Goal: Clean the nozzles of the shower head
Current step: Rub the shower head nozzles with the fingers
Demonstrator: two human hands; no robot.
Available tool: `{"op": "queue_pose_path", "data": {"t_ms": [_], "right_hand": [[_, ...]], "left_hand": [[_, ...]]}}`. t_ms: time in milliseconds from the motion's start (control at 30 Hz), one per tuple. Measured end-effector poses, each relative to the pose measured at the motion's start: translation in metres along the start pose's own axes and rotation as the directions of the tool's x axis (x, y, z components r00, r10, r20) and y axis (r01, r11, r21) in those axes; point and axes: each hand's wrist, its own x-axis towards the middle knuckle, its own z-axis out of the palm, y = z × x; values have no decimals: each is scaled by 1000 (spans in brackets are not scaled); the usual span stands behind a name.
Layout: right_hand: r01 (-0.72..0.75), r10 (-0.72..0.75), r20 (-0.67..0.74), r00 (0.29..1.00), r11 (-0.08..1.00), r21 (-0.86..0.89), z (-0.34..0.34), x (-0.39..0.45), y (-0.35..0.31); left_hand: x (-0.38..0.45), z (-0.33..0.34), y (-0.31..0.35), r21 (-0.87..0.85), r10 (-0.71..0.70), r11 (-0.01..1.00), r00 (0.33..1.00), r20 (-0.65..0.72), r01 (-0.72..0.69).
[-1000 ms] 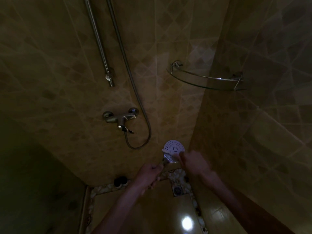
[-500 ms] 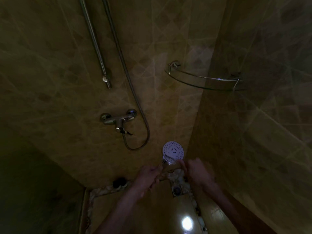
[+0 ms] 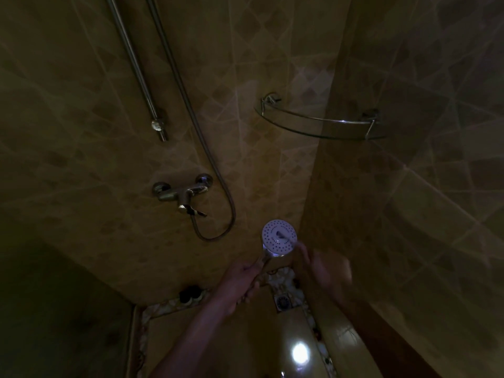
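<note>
The round white shower head faces up at me, dotted with nozzles, low in the middle of the dim head view. My left hand grips its chrome handle just below the head. My right hand is blurred at the head's right edge. Its fingers pinch a thin pale tool whose tip lies near the centre of the face. What the tool is cannot be made out in the dark.
A metal hose loops down the tiled wall to the mixer tap. A slide rail hangs to the left, and a glass corner shelf is at upper right. A floor drain and a small dark object lie below.
My right hand has shifted from the head's lower edge to its right side, and the pale tool now points at the centre of the face. The left hand keeps its grip.
</note>
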Motion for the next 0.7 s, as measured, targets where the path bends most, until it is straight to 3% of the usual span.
{"op": "queue_pose_path", "data": {"t_ms": [67, 133, 300, 467, 700], "right_hand": [[-128, 131, 5, 991, 976, -178, -14, 15, 11], [-140, 148, 30, 989, 974, -177, -15, 19, 16], [-70, 71, 3, 997, 990, -125, 5, -4, 25], [-207, 208, -64, 976, 978, 17, -19, 6, 40], [62, -72, -57, 996, 985, -162, 5, -20, 2]], "left_hand": [[0, 2, 2, 5, 17, 1000, 1000, 13, -17], [0, 3, 4, 19, 17, 1000, 999, 27, -18], [0, -5, 10, -64, -29, 998, 1000, -4, 29], [1, -9, 11, -49, -61, 997, 998, -23, 60], [4, 3, 4, -70, -13, 997, 1000, -9, 12]]}}
